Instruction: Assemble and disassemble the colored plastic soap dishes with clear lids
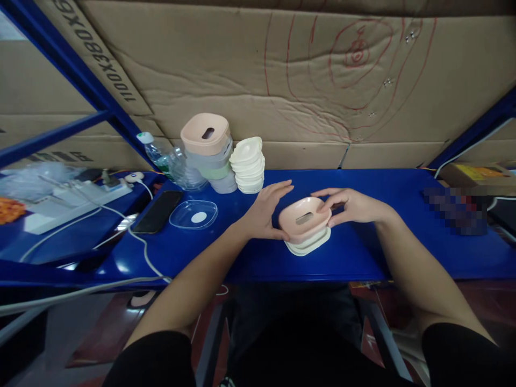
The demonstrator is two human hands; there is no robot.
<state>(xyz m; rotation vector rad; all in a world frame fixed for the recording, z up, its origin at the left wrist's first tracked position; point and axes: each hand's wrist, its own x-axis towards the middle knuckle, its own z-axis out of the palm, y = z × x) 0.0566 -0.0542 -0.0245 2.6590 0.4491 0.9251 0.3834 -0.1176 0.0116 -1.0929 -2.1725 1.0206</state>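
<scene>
While both forearms reach forward from the lower edge of the head view, the hands converge over the front part of the blue table (355, 255). The left forearm extends up and to the right; the left hand (266, 212) is open, its fingers extended away toward the back, with the thumb against the left side of the pink container (301, 227). The right forearm angles up and inward; the right hand (350, 206) is bent at the wrist and grips the right rim of this container between thumb and fingers. The pink container, with one elongated slot in its base, is located between the hands, above one cream piece (308, 248) at the table's front.

Count of parts to the left and rear: one further pink container (197, 142), placed on top of a column of grey and green containers (215, 171); one stack of cream pieces (248, 167) just beside that column, its layers too close to count reliably; one clear lid (183, 216) lying flat, bearing one white disc (198, 217); one dark phone (159, 212) beside the lid; at least one clear bottle (157, 153), tilted; one white power strip (76, 204) at far left.
</scene>
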